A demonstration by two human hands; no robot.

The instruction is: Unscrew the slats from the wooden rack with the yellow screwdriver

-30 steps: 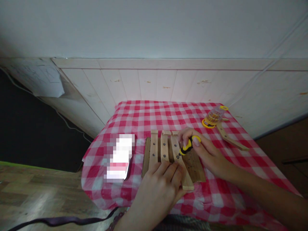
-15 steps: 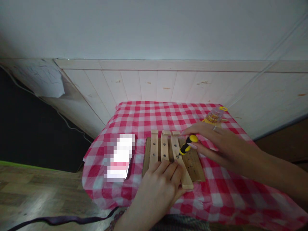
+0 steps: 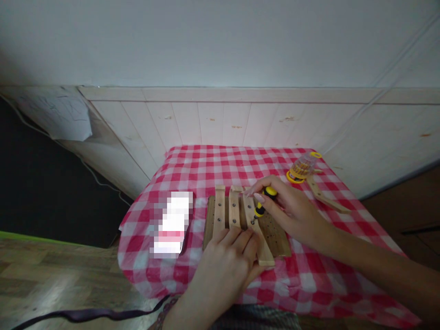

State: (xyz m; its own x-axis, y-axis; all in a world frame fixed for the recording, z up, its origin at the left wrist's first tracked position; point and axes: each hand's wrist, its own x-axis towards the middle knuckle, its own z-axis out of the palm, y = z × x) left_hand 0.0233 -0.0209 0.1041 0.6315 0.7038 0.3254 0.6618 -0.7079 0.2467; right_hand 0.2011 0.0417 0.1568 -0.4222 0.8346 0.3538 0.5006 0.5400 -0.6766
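My right hand [image 3: 283, 204] is closed on a yellow-and-black screwdriver [image 3: 259, 210], which leans with its tip at a screw in the rightmost wooden strip [image 3: 264, 250]. That strip lies slantwise on a flat wooden board [image 3: 275, 233] dotted with small holes. To its left are a middle strip [image 3: 234, 211] and a left strip [image 3: 219, 211], each with two dark screws showing. My left hand [image 3: 228, 259] lies over the lower part of the strips, its fingers bent and pressing them down; the thumb is near the rightmost strip. What lies under that palm is hidden.
A phone [image 3: 172, 224] with a blurred screen lies left of the board. At the back right stand a clear container with yellow ends [image 3: 302, 168] and a loose curved wooden piece [image 3: 326, 199]. A red-and-white checked cloth [image 3: 202, 165] covers the table, against a panelled wall.
My right hand has moved left and closed more around the screwdriver's handle, uncovering the container and loose wooden piece behind it. My left hand stays on the strips.
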